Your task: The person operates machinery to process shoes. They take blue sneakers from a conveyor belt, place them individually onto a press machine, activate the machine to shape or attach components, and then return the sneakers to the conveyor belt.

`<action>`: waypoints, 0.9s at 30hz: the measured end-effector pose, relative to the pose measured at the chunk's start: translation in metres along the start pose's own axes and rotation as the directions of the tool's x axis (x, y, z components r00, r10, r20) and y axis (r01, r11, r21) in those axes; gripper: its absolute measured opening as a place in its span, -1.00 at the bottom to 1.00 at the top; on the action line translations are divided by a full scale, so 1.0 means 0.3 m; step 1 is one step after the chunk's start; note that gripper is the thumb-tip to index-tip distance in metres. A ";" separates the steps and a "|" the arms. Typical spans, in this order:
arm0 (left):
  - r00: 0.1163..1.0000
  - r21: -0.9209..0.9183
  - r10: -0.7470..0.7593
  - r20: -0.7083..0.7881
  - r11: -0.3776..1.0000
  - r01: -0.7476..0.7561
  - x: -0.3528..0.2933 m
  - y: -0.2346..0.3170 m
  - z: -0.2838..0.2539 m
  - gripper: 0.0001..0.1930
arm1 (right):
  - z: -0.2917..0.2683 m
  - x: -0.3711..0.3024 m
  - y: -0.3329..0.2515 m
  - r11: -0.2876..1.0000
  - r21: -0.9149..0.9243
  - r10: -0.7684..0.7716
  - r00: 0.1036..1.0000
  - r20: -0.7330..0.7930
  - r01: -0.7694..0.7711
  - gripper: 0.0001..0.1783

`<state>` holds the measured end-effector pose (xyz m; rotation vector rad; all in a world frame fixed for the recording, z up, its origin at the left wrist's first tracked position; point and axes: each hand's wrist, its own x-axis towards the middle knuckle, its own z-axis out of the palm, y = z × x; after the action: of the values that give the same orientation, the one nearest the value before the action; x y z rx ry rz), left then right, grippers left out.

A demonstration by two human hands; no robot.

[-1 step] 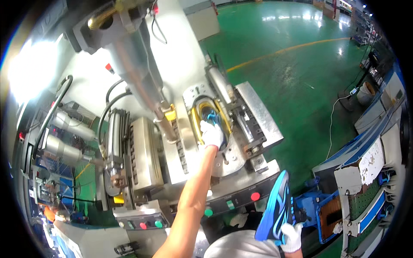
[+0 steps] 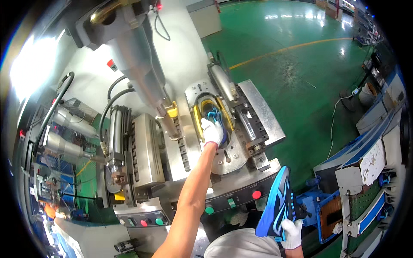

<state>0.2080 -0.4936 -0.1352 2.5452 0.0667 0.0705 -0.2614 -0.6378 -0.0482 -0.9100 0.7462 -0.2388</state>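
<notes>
My left hand point(image 2: 212, 131), in a white knit glove, reaches forward into the machine. Its fingers are closed on a dark blue shoe with light blue laces point(image 2: 214, 114), which sits between yellow pads point(image 2: 198, 121) in the metal fixture. The glove covers part of that shoe. Low on the right, my right hand point(image 2: 292, 234), gloved too, grips a second shoe point(image 2: 275, 206) near its lower end. This one is held upright, its patterned blue sole turned left and its dark upper with laces to the right.
A thick steel press column point(image 2: 137, 64) stands left of the fixture. Red point(image 2: 257, 195) and green point(image 2: 209, 209) buttons line the machine's front panel. A metal cylinder point(image 2: 221, 79) lies right of the fixture. Blue crates point(image 2: 320, 210) and a rack with shoes point(image 2: 365, 198) stand at right.
The view has shifted very slightly. The shoe in my right hand sits a touch higher in the picture; my left hand stays on the shoe in the fixture.
</notes>
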 end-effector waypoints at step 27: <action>0.401 -0.387 -0.899 -0.177 0.438 0.811 -1.896 -0.982 -0.716 -0.18 | 1.170 1.288 0.150 0.035 -0.722 -0.274 0.702 0.658 0.691 -0.51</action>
<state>-0.3829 -0.1662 -0.1433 1.8970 1.4497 0.1218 0.2519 -0.5779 -0.1344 -2.4391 0.0581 -0.2023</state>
